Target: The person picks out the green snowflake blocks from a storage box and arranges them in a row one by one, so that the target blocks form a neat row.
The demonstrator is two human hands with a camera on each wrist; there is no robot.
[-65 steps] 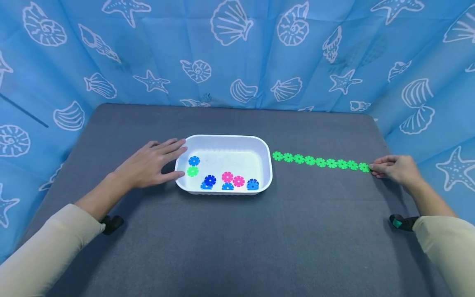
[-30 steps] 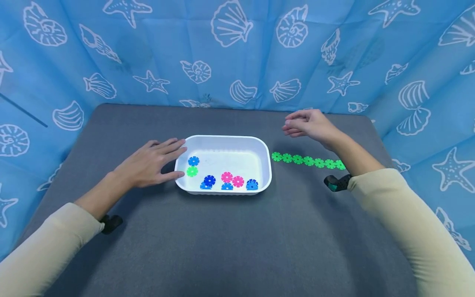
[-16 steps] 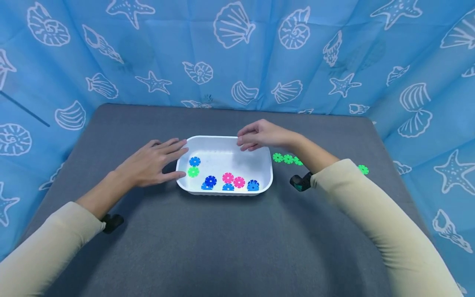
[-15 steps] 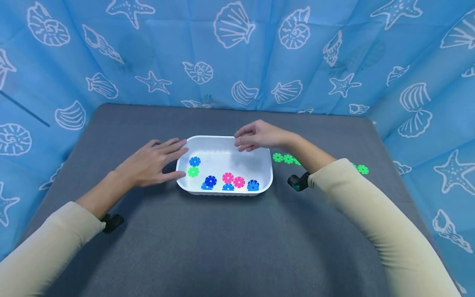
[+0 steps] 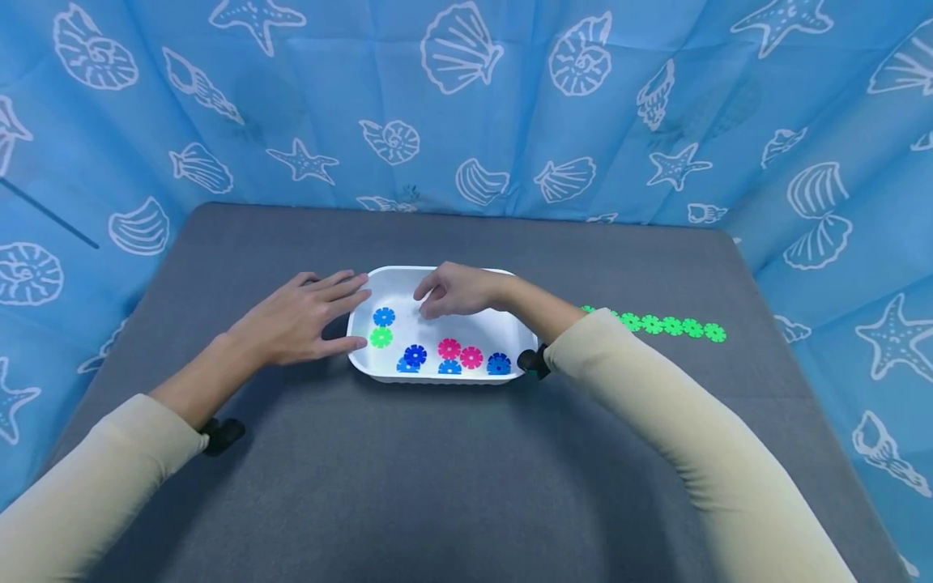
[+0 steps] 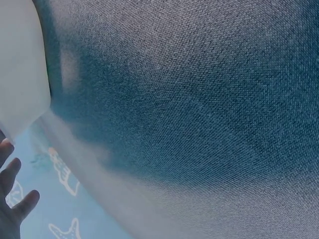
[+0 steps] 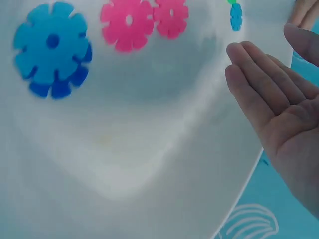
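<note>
A white plastic tub (image 5: 394,279) stands mid-table with several flower-shaped notched discs in it. Among these are a light blue disc (image 5: 384,317) above a green disc (image 5: 381,338), a dark blue disc (image 5: 415,355), and two pink discs, one pink disc (image 5: 471,357) at the right. My left hand (image 5: 302,318) lies with spread fingers at the tub's left rim. My right hand (image 5: 462,291) hovers over the tub's inside, thumb apart from the fingers. The right wrist view shows this right hand (image 7: 279,104) holding nothing, its palm facing the discs.
Right of the tub, a row of linked green discs (image 5: 672,326) lies on the grey table (image 5: 437,470); my right forearm hides its left end. A blue curtain (image 5: 503,105) with white shell prints hangs behind the table.
My right hand has let go of the green row's right end and travelled left, over the row, into the space above the tub. My left hand has stayed at the rim.
</note>
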